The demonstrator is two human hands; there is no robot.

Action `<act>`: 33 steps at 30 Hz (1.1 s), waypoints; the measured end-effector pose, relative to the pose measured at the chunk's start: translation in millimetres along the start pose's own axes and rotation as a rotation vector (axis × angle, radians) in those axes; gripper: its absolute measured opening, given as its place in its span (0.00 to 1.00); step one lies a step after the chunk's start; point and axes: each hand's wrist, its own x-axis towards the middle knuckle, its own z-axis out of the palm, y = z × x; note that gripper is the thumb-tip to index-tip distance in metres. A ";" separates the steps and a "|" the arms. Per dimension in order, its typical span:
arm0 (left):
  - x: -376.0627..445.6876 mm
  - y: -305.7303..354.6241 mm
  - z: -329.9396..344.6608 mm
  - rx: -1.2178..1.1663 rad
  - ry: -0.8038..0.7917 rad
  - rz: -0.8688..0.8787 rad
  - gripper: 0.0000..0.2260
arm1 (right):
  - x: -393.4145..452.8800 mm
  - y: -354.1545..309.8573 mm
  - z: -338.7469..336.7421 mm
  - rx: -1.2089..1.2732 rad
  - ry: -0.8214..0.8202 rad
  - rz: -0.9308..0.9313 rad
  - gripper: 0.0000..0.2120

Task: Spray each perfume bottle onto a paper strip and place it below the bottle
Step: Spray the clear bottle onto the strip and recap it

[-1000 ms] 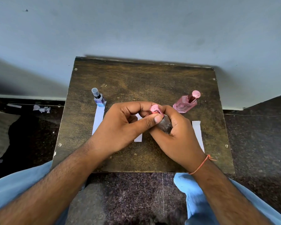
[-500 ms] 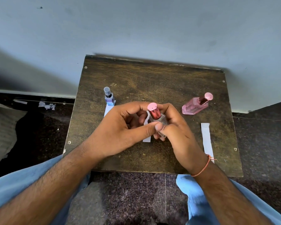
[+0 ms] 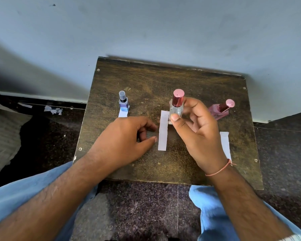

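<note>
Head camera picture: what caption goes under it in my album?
Right hand holds a capped clear perfume bottle above the middle paper strip.

Left paper strip (image 3: 122,113) (mostly behind left hand (image 3: 127,138))

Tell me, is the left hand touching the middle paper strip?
Apart. The head view shows bare table between the left hand and the middle strip; the fingertips stop just short of its left edge.

Dark mottled brown table (image 3: 146,80), white paper strips (image 3: 163,131), a clear pink-capped bottle (image 3: 176,108), a blue bottle (image 3: 123,103).
</note>
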 end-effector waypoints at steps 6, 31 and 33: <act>-1.8 -2.9 2.4 0.129 0.002 0.070 0.18 | 3.8 8.7 0.0 -0.151 0.037 -0.040 0.14; -1.5 4.8 7.1 0.370 -0.034 0.106 0.25 | 11.0 19.4 3.4 -0.132 0.064 0.037 0.20; -1.4 5.5 6.8 0.381 -0.035 0.107 0.25 | 10.8 20.1 3.5 -0.148 0.066 0.041 0.19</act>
